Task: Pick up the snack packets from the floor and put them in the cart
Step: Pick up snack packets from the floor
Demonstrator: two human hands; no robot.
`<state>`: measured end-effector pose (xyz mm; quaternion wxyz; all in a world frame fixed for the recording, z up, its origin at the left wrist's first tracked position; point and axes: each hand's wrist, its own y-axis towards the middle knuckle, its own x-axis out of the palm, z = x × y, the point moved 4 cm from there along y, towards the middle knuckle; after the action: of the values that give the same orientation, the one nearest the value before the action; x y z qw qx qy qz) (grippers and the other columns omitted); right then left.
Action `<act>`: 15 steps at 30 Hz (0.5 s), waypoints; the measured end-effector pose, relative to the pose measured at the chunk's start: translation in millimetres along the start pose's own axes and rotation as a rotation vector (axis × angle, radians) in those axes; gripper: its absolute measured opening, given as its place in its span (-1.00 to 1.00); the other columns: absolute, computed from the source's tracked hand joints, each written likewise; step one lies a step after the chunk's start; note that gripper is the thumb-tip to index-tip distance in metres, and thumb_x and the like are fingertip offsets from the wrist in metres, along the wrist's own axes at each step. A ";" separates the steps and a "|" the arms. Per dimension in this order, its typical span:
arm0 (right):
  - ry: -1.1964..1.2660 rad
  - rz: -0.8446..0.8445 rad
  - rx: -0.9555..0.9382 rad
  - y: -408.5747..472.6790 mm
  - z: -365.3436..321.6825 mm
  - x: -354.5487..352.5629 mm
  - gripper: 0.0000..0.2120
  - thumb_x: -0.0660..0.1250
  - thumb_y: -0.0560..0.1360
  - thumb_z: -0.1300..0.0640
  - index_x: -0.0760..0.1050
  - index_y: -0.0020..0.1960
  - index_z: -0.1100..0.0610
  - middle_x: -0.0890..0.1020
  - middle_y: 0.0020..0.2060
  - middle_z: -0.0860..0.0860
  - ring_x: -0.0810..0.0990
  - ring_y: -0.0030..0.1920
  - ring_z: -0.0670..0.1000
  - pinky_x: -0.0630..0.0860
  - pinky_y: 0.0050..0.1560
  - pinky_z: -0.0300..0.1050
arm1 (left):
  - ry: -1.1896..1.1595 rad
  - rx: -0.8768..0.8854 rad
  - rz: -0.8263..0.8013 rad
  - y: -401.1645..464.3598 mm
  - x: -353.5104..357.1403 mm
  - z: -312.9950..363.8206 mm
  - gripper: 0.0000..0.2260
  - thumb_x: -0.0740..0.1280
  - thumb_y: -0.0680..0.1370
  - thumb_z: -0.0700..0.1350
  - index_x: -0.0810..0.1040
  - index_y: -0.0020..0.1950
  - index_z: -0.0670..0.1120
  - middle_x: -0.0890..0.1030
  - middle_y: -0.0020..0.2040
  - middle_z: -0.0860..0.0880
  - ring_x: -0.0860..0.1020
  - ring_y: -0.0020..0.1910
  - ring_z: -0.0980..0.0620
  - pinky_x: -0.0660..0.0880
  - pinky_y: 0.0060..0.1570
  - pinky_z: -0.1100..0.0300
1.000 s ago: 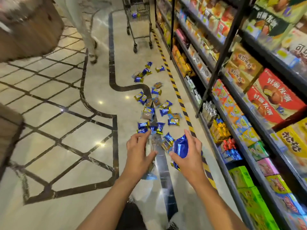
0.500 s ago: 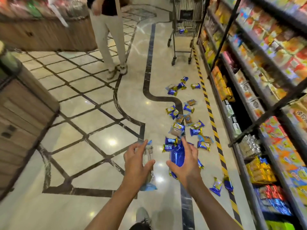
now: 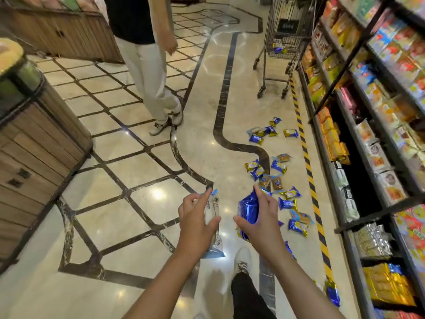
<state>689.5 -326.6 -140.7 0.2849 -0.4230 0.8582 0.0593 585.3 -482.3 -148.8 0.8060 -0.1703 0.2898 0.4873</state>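
Holding packets in both hands, the person stands mid-aisle with the carry step under way. The right hand (image 3: 261,223) has its fingers and thumb curled round a bunch of shiny blue packets (image 3: 248,209), and the left hand (image 3: 195,223) pinches a long clear packet (image 3: 213,224) with pale blue ends between thumb and forefinger, its lower end hanging below the palm. Just beyond the right hand, at about one o'clock, many more snack packets (image 3: 271,173) in blue and gold lie scattered on the marble floor (image 3: 142,217), strung out along the dark inlaid band toward a farther cluster (image 3: 264,133) at twelve to one o'clock; one more packet (image 3: 333,293) lies at four o'clock near the shelf foot. The cart (image 3: 279,46) stands well apart at one o'clock, close against the snack shelves (image 3: 368,111), with a few packets already visible in its basket. A yellow-and-black floor stripe (image 3: 309,166) runs along the shelf base. Another person in pale trousers (image 3: 149,74) stands at eleven o'clock, beside a wooden counter (image 3: 41,143). Judging from this, pickup of this handful is done and delivery is not: the next move calls for walking up the aisle, stepping past the scattered packets rather than on them, then lifting both hands over the cart rim and letting go. Much of the floor remains to be gathered, so the task looks early.
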 end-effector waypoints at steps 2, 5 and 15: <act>0.012 -0.021 -0.018 33.2 -4.9 3.9 -0.11 0.52 0.42 0.12 0.07 0.56 -0.15 0.14 0.39 -0.10 0.23 0.31 -0.12 0.28 -0.12 -0.69 | 0.006 -0.006 0.022 26.7 0.6 0.2 -0.35 0.46 0.51 -0.10 0.27 0.51 0.24 0.25 0.25 0.11 0.11 0.18 0.26 0.13 0.25 0.30; -0.012 -0.037 -0.053 84.0 -8.3 9.5 -0.11 0.53 0.42 0.08 0.08 0.56 -0.12 0.16 0.39 -0.09 0.23 0.25 -0.18 0.20 -0.07 -0.68 | 0.039 -0.034 0.030 69.5 4.5 -4.1 -0.34 0.47 0.50 -0.08 0.26 0.51 0.26 0.27 0.27 0.10 0.16 0.23 0.20 0.18 0.29 0.25; -0.008 -0.171 -0.136 262.3 -22.1 -1.2 -0.09 0.54 0.40 0.07 0.07 0.57 -0.13 0.16 0.31 -0.12 0.26 0.36 -0.03 0.19 0.30 -0.33 | 0.079 -0.156 0.097 217.5 33.6 20.1 -0.34 0.46 0.48 -0.14 0.31 0.51 0.19 0.32 0.25 0.06 0.22 0.27 0.09 0.10 0.22 0.36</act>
<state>481.1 -166.7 -158.1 0.2631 -0.5128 0.8117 0.0944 411.1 -346.4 -152.8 0.7537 -0.2371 0.2904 0.5398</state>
